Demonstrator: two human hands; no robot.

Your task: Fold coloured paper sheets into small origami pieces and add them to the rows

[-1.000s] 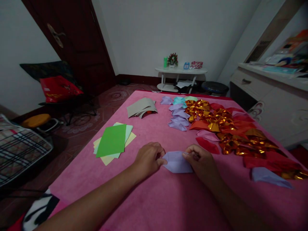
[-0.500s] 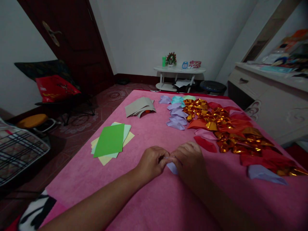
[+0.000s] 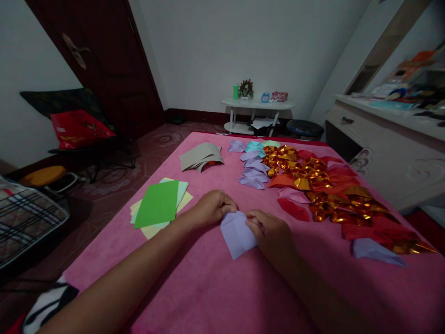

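Note:
A piece of lavender paper (image 3: pixel 238 235), creased and with folded corners at its far edge, lies between my hands over the pink cloth. My left hand (image 3: pixel 216 206) pinches its far left corner. On the paper's right side, my right hand (image 3: pixel 266 227) grips the edge between thumb and curled fingers. Beyond my hands sits a row of folded lavender paper pieces (image 3: pixel 253 178). To the right of them are shiny gold folded papers (image 3: pixel 318 206) and a red folded piece (image 3: pixel 294 209).
Left of my hands is a stack of green and pale sheets (image 3: pixel 156 204). Grey sheets (image 3: pixel 201 156) lie behind it. A lone lavender folded piece (image 3: pixel 377 252) rests at the right. A white side table (image 3: pixel 257 104) stands by the wall, and a drawer cabinet (image 3: pixel 368 130) borders the right.
My hands have moved apart, the left one forward and to the left. The lavender paper, mostly covered before, now shows its flat face between them.

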